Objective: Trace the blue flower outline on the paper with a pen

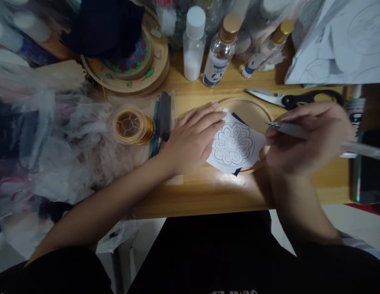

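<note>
PATTERN SHEET: HAND POSITIONS AND WORK AREA

The sheet (234, 145), printed with a flower in a circle, lies tilted on the table (202, 196), short of the front edge. It rests over a round wooden piece (258, 110); corners of dark cloth (237, 171) show from beneath it.

Left hand (190, 141): flat, fingers extended and slightly parted, grasping nothing; fingertips at the sheet's left edge.

Right hand (312, 139): closed around a pen-like tool (292, 130), tip raised above the sheet's right side. Tool type: cannot be confirmed.

Step, as judged: sheet steadied, tool at the ready. Work on the print calls for a flat, unmoving sheet and a controlled tip.

Surroundings:
- Scissors (292, 101): just beyond the right hand, blades toward the table's left; a possible obstruction to that hand.
- Spool (133, 125) and pens (163, 116): left of the left hand.
- Three bottles (218, 53): toward the back edge.
- Plastic bags (67, 147): crowding the left end.
</note>
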Tool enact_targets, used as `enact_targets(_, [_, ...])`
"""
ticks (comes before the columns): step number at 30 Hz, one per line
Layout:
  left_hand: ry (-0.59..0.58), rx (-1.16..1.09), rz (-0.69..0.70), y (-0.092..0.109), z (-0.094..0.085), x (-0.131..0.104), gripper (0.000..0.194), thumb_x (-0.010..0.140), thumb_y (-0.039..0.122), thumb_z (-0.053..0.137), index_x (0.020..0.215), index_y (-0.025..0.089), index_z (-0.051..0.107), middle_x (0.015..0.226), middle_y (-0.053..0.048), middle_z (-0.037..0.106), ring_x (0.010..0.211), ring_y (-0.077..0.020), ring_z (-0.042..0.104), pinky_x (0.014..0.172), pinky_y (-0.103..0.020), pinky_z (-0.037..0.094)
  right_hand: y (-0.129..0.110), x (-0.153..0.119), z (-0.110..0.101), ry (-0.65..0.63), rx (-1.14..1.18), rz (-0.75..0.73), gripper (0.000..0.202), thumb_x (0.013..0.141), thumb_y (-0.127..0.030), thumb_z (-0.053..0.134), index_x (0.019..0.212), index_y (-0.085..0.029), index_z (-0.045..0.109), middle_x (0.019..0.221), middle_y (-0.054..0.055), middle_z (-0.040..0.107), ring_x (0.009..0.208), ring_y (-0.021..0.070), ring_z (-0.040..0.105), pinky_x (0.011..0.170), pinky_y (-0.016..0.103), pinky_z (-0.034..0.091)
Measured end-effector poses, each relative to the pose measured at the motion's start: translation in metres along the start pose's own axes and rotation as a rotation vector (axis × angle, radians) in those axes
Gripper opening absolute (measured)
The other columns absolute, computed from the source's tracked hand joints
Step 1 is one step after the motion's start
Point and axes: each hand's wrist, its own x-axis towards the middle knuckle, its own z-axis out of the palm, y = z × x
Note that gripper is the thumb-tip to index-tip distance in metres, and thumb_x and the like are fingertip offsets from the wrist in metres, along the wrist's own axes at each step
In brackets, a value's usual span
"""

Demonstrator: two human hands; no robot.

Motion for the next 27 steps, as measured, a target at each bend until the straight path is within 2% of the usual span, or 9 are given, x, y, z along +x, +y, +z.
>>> enact_targets(7, [-0.017,-0.005,-0.020,0.001,-0.002,0.000,0.041,0.098,0.014,0.042,0.135,0.014,0.059,0.152,-0.011,0.057,0.151,-0.0267,0.042,0.121,-0.048,0.035,-0.001,-0.008,0.000,0.029,-0.166,-0.089,0.017,0.067,-0.019,0.046,0.055,-0.021,0.057,0.047,-0.003,0.051,0.036,0.0084,0.049,0.034,0.021,0.034])
enact_targets(13, [-0.010,0.011,-0.019,0.001,-0.001,0.000,0.041,0.098,0.015,0.041,0.135,0.015,0.059,0.152,-0.010,0.057,0.151,-0.0265,0.043,0.122,-0.047,0.035,-0.003,-0.010,0.003,0.028,-0.172,-0.120,0.015,0.062,-0.014,0.046,0.054,-0.020,0.058,0.046,-0.003,0.049,0.038,0.0080,0.046,0.036,0.022,0.028])
enact_targets(17, [-0.019,-0.019,-0.024,0.002,-0.001,0.000,0.043,0.097,0.013,0.043,0.137,0.012,0.059,0.152,-0.013,0.056,0.151,-0.0286,0.041,0.122,-0.049,0.033,-0.005,-0.015,0.004,-0.008,-0.175,-0.066,0.015,0.062,-0.013,0.049,0.055,-0.020,0.061,0.046,-0.004,0.052,0.037,0.0088,0.046,0.035,0.024,0.028])
enact_targets(23, [-0.035,-0.016,-0.043,0.002,-0.002,0.001,0.045,0.096,0.014,0.043,0.138,0.015,0.058,0.154,-0.010,0.055,0.152,-0.0273,0.040,0.122,-0.048,0.033,-0.009,-0.021,0.007,-0.066,-0.165,-0.005,0.017,0.062,-0.014,0.049,0.056,-0.020,0.063,0.046,-0.002,0.053,0.038,0.0114,0.048,0.035,0.027,0.026])
enact_targets(27, [-0.023,0.003,-0.029,0.002,-0.001,0.000,0.044,0.097,0.014,0.043,0.137,0.013,0.058,0.153,-0.011,0.056,0.152,-0.0272,0.041,0.122,-0.048,0.034,-0.008,-0.021,0.008,-0.101,-0.120,0.011,0.019,0.068,-0.017,0.049,0.057,-0.019,0.064,0.045,0.000,0.054,0.039,0.0123,0.049,0.036,0.029,0.025])
